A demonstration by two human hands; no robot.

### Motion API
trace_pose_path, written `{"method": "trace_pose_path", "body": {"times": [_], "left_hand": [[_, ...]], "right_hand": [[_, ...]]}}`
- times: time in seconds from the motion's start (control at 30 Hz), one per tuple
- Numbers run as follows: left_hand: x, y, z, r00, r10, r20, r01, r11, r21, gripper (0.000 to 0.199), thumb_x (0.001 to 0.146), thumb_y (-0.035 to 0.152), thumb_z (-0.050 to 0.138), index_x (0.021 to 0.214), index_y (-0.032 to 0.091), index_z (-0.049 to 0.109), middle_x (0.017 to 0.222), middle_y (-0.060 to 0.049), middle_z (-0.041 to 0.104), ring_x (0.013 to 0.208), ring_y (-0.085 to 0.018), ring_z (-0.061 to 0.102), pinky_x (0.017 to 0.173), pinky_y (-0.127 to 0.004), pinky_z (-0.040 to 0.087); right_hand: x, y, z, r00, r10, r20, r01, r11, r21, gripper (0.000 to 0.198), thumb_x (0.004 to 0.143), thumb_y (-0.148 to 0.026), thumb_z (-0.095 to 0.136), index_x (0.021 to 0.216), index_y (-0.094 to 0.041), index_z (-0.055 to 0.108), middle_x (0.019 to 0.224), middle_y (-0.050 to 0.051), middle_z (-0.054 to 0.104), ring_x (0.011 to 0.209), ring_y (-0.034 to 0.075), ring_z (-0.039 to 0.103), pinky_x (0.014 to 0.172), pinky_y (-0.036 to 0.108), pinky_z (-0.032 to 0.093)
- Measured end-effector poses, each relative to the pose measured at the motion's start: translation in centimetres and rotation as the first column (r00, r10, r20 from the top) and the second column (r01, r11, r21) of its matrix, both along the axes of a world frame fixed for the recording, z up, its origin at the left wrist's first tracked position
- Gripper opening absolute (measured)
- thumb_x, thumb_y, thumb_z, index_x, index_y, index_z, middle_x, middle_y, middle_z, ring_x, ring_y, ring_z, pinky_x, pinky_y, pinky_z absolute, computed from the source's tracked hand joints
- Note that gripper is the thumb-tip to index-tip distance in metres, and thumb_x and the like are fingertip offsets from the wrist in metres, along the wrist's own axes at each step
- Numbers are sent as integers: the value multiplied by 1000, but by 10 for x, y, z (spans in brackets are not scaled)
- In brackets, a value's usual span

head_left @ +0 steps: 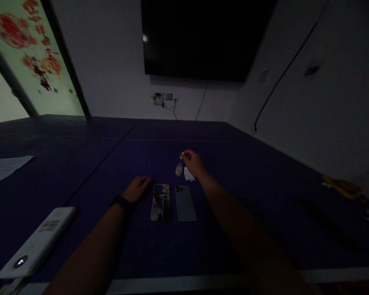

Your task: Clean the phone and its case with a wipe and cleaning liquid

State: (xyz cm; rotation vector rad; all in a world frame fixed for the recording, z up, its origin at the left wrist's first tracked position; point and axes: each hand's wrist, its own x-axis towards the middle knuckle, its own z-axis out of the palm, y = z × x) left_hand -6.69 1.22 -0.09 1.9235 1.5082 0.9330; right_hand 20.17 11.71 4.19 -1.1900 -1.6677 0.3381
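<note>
My right hand (194, 163) pinches a small white cap (182, 156) just above a small clear bottle (178, 169) that stands upright on the table. A folded white tissue (189, 174) lies under the wrist, beside the bottle. With a dark band at its wrist, my left hand (137, 188) rests on the tabletop, fingers stretched toward the patterned phone case (160, 203) and holding nothing. To the right of that case, a grey-blue phone (185, 204) lies back up, its camera lenses at the far end.
A white power bank (38, 241) with a lit display lies at the near left, a cable at its end. Paper sheets (6, 168) are at the far left. The blue table (160, 131) reaches the wall below a large dark screen (203, 37). Dim items (341, 186) lie at right.
</note>
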Motion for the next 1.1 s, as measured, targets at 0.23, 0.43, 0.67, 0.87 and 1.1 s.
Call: {"method": "trace_pose_path", "body": {"times": [0.23, 0.43, 0.67, 0.87, 1.1], "left_hand": [[-3, 4, -4, 999, -23, -45, 22, 1000, -21, 54, 93, 57, 39, 105, 18, 75, 106, -12, 77, 100, -27, 67, 92, -38, 50], [-3, 4, -3, 995, -44, -90, 45, 999, 2, 56, 95, 56, 37, 108, 17, 74, 107, -10, 77, 99, -26, 68, 93, -36, 50], [0, 2, -5, 974, -30, -225, 42, 998, 48, 52, 97, 50, 35, 112, 19, 74, 114, -11, 75, 108, -27, 65, 99, -38, 46], [14, -9, 5, 911, 49, -410, -24, 998, 65, 43, 97, 43, 38, 106, 21, 74, 114, -13, 74, 109, -29, 63, 102, -42, 42], [36, -33, 17, 792, 215, -571, -234, 971, 40, 58, 97, 57, 30, 107, 15, 69, 112, -22, 71, 109, -40, 63, 93, -53, 44]], "right_hand": [[2, 1, 14, 1000, 9, -7, -9, 1000, 16, 23, 92, -39, 54, 90, -21, 68, 89, 4, 73, 83, 19, 64, 78, 30, 48], [-2, 1, -1, 998, 39, 59, -36, 998, -41, 18, 90, -34, 57, 89, -21, 69, 87, 2, 73, 79, 17, 65, 74, 28, 48], [1, -3, -23, 977, 142, 159, -114, 978, -174, 8, 90, -26, 65, 94, -22, 70, 88, 1, 75, 78, 15, 69, 72, 25, 50], [25, 0, -18, 965, 84, 250, -28, 975, -219, 24, 99, -34, 61, 115, -17, 66, 110, 6, 72, 97, 18, 69, 87, 36, 55], [58, -18, -45, 913, 12, 408, 122, 946, -301, 25, 100, -37, 61, 113, -16, 66, 115, 7, 67, 101, 20, 66, 90, 42, 56]]}}
